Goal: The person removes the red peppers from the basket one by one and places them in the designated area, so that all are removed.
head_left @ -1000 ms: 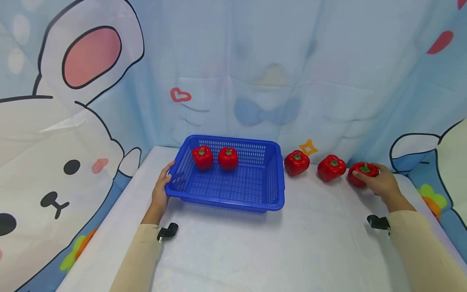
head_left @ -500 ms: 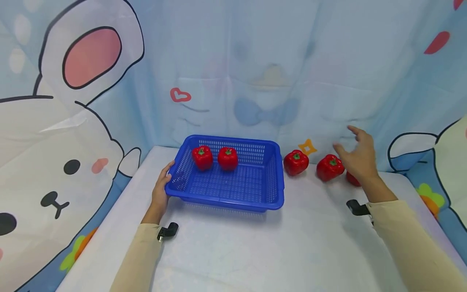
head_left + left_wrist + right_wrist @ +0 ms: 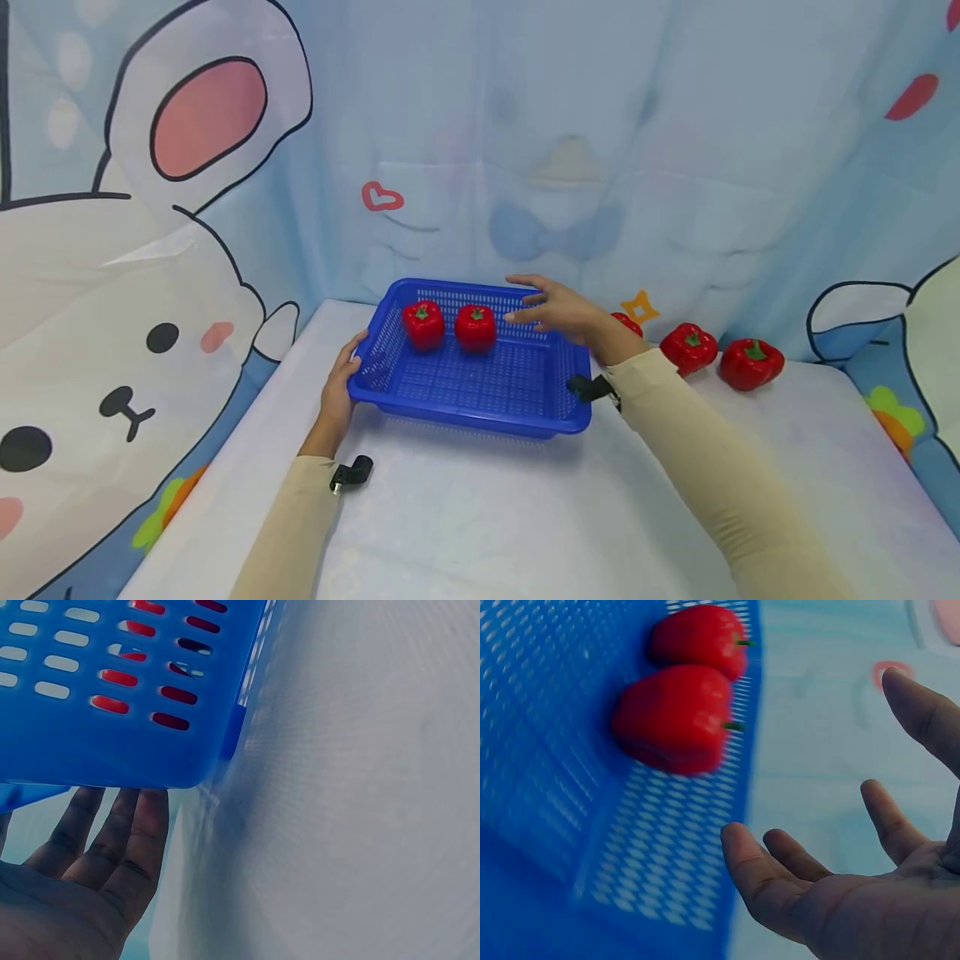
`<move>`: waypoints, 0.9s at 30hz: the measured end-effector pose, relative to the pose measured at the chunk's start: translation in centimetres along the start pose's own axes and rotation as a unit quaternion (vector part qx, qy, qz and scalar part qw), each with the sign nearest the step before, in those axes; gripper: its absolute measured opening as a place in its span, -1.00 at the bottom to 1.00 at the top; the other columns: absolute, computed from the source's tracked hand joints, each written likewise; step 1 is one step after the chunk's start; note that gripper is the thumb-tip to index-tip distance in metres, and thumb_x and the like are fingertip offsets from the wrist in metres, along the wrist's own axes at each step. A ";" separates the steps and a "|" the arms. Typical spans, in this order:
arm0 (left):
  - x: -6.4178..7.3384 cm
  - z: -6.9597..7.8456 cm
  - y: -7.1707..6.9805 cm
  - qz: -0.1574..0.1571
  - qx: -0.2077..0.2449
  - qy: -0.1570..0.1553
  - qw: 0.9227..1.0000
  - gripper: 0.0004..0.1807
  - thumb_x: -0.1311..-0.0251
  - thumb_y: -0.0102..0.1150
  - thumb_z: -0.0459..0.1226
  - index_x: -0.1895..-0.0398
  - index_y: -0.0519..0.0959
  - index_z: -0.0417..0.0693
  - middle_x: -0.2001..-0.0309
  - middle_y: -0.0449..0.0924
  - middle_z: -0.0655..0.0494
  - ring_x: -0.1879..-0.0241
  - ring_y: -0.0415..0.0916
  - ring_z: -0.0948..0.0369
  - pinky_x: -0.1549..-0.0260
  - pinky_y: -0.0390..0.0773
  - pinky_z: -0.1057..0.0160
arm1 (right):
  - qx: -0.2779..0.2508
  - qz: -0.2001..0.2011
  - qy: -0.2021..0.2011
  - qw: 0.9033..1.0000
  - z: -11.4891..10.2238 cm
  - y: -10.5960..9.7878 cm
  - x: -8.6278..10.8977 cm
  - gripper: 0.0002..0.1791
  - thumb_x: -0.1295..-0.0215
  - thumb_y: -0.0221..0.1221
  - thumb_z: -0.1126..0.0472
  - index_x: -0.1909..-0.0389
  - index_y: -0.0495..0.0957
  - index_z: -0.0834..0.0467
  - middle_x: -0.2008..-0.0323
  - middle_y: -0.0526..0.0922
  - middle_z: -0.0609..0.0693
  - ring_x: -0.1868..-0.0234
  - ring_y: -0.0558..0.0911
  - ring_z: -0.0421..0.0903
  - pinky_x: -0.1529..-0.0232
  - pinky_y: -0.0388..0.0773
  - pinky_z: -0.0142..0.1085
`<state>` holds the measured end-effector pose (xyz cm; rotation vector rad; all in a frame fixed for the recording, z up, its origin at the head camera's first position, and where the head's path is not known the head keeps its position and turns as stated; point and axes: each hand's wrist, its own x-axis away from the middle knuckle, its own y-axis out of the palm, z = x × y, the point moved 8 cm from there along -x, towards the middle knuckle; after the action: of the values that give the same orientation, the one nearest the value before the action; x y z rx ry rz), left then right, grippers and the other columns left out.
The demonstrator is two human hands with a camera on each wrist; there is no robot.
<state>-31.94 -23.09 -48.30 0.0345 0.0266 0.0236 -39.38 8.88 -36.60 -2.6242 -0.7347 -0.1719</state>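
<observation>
Two red bell peppers (image 3: 423, 326) with green stems sit in the back left of the blue perforated basket (image 3: 465, 413). My left hand (image 3: 337, 392) rests against the basket's left rim; in the left wrist view its fingers (image 3: 146, 832) reach fairly straight up to the rim, tips hidden there. Over the basket's back right part is my right hand (image 3: 558, 308), fingers spread and nothing held. The right wrist view shows that hand's fingers (image 3: 769, 889) apart from the nearer red bell pepper (image 3: 675, 720).
Right of the basket, a red bell pepper (image 3: 628, 323) is mostly hidden behind the right forearm. Two more, a middle pepper (image 3: 688, 347) and an outer pepper (image 3: 751, 365), lie on the white table (image 3: 465, 517). A cartoon-printed cloth (image 3: 450, 100) hangs behind.
My right hand has let go of the outermost pepper on the right, lifted off and swung left over the basket. My left hand stays at the rim; the head view has shifted slightly.
</observation>
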 end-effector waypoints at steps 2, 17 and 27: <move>0.0 -0.1 0.0 0.001 -0.003 -0.002 1.000 -0.45 -0.47 -0.39 -0.11 -0.50 0.13 0.37 -0.58 -0.05 0.14 -0.49 0.05 -0.04 -0.41 0.11 -0.15 | -0.033 -0.002 0.016 0.999 0.4 1.0 -1.7 -0.14 -0.30 0.26 0.20 -0.54 0.05 -0.09 -0.55 -0.05 0.23 -0.52 0.12 0.25 -0.43 0.12 0.21; -0.2 0.0 -0.2 0.000 0.001 0.008 1.000 -0.45 -0.46 -0.37 -0.12 -0.50 0.14 0.34 -0.58 -0.06 0.11 -0.51 0.01 -0.06 -0.44 0.05 -0.18 | -0.062 0.054 0.118 0.990 3.4 3.8 -7.4 -0.12 -0.20 0.32 0.24 -0.51 0.14 -0.11 -0.56 0.01 0.11 -0.43 0.24 0.28 -0.42 0.21 0.11; -0.2 0.0 -0.3 0.003 -0.006 0.003 1.000 -0.45 -0.45 -0.37 -0.11 -0.49 0.15 0.38 -0.58 -0.04 0.16 -0.49 0.03 -0.02 -0.43 0.07 -0.15 | -0.010 0.062 0.143 0.988 4.6 4.7 -8.5 -0.12 -0.17 0.36 0.19 -0.49 0.17 -0.10 -0.50 0.07 0.17 -0.49 0.16 0.22 -0.39 0.20 0.22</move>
<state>-32.11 -23.35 -48.26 0.0230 0.0332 0.0292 -44.13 3.12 -44.34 -2.5786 -0.4724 -0.5091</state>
